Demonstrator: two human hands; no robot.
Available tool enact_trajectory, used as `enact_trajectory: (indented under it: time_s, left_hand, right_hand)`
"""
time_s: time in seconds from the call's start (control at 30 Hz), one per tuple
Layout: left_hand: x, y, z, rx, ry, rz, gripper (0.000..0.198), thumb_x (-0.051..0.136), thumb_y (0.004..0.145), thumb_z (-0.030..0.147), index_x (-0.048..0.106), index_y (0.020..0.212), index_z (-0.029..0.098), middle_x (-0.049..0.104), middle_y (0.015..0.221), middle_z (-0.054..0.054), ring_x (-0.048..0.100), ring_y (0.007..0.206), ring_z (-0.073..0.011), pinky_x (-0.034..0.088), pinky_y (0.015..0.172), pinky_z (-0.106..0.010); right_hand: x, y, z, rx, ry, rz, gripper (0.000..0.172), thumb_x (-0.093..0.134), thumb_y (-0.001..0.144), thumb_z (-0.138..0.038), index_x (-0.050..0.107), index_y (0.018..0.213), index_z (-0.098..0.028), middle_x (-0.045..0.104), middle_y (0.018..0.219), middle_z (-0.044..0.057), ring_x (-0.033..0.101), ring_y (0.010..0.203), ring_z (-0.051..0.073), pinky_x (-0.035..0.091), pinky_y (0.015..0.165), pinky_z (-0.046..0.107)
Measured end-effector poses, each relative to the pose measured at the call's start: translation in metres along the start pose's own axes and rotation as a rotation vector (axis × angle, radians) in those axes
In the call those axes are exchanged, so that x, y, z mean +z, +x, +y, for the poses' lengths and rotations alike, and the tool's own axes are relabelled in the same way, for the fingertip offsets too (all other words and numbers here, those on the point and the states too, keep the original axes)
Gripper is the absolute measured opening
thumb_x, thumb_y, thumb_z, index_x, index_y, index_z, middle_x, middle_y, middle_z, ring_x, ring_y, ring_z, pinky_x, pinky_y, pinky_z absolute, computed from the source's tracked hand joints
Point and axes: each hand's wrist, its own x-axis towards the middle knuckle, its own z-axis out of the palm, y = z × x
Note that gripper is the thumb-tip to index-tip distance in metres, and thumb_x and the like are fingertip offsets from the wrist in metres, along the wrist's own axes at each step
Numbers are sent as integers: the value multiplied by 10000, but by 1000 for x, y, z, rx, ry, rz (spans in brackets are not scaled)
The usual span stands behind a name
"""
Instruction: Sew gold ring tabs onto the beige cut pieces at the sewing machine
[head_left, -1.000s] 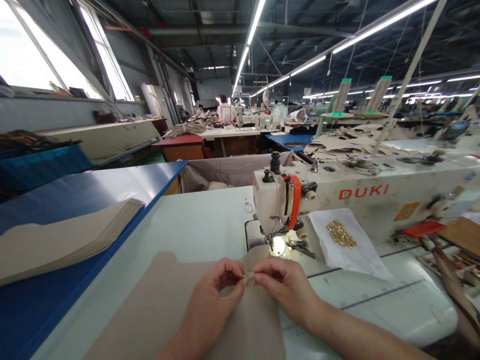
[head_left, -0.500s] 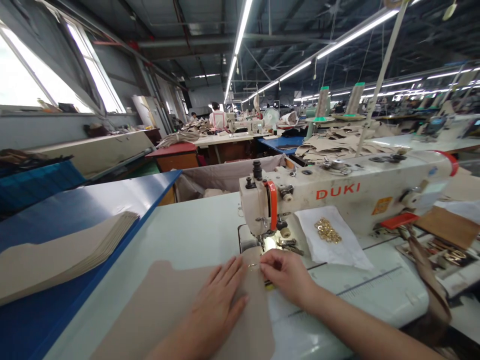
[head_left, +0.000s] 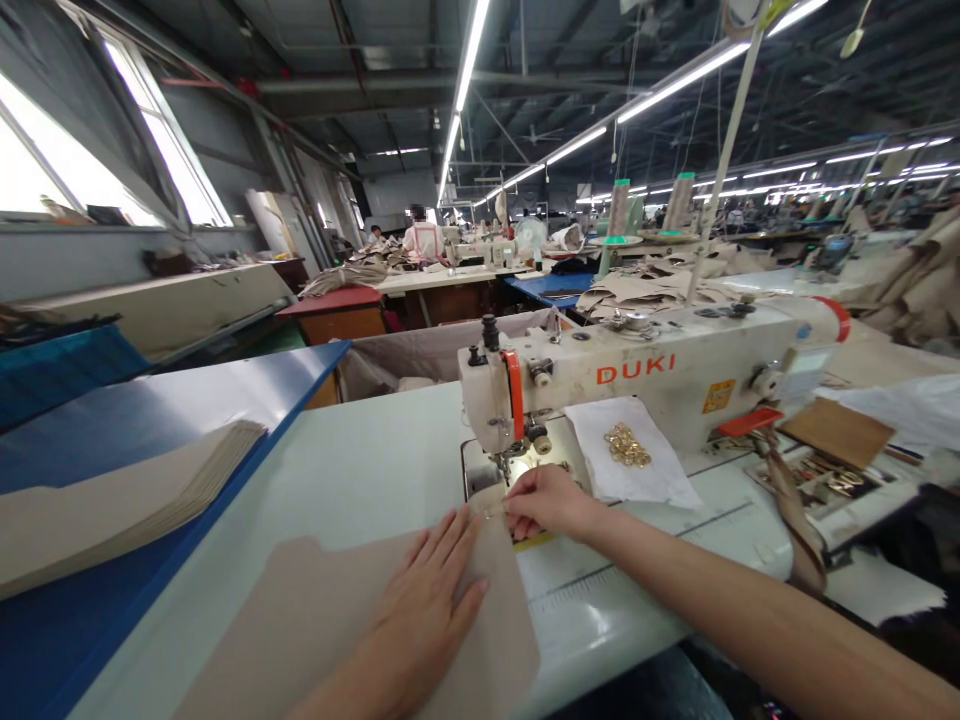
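Note:
A large beige panel (head_left: pixel 300 620) lies on the pale green table, its narrow end at the needle area of the white sewing machine (head_left: pixel 637 375). My left hand (head_left: pixel 427 600) rests flat on the panel with its fingers stretched out. Close to the needle, my right hand (head_left: pixel 544 503) is pinched at the panel's edge; what its fingertips hold is too small to make out. A small shiny piece (head_left: pixel 491 510) shows on the panel between the two hands. Behind my right hand, gold-coloured rings (head_left: pixel 627 446) sit on a white cloth (head_left: pixel 664 480).
Stacked beige panels (head_left: pixel 172 480) lie on a blue table (head_left: pixel 45 640) at the left. A tray of metal parts (head_left: pixel 817 475) and a brown board (head_left: pixel 838 432) are at the right. Thread cones (head_left: pixel 619 210) stand behind the machine; a person (head_left: pixel 424 238) sits farther back.
The view has shifted, so the machine and cloth appear farther left. My right hand stays pinched near the needle, with its fingers slightly rearranged. My left hand remains flat on the panel.

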Motion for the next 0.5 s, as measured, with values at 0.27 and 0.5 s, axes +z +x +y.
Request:
enact_trajectory:
  time_s: [0.27, 0.5]
  left_hand:
    - [8, -1, -6, 49, -68, 162, 567, 395, 905, 424, 350, 1407, 164, 436, 1431, -103, 427, 1297, -242, 361, 1074, -429]
    - [-3, 45, 0, 167, -187, 426, 257, 409, 882, 211, 658, 827, 189, 691, 889, -61, 643, 862, -191, 546, 795, -334]
  right_hand:
    - [7, 9, -13, 94, -91, -58, 230, 618, 663, -42, 531, 481, -153, 560, 392, -44, 538, 353, 71, 432, 378, 127]
    - [5, 12, -18, 104, -124, -85, 267, 550, 678, -16, 524, 451, -154, 555, 390, -36, 521, 337, 75, 421, 351, 138]
